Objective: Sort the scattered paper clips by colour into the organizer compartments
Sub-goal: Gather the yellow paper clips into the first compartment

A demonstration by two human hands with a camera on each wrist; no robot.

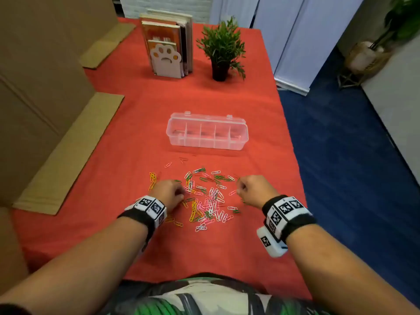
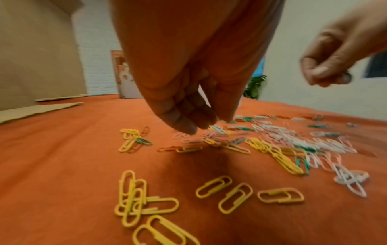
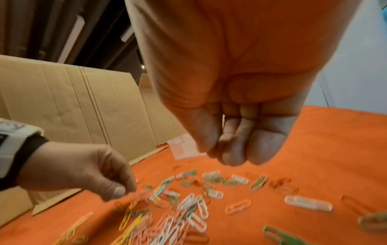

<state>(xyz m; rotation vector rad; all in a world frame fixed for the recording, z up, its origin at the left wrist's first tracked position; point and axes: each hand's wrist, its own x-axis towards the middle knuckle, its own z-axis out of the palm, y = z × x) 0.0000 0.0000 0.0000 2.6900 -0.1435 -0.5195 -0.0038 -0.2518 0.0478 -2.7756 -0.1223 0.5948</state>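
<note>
Red tablecloth [image 1: 136, 123], scattered paper clips [image 1: 205, 198], clear organizer [image 1: 206, 133] beyond, left hand [image 1: 169, 194] and right hand [image 1: 254, 189] curled, seemingly empty

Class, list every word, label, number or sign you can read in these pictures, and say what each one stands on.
No text can be read.
Books: cover print too blurred to read.
Paw-shaped bookend: a picture only, no words.
Wristbands on the left hand and right hand: black-and-white square code markers, no letters or numbers.
Organizer box: clear, no label visible.
</note>
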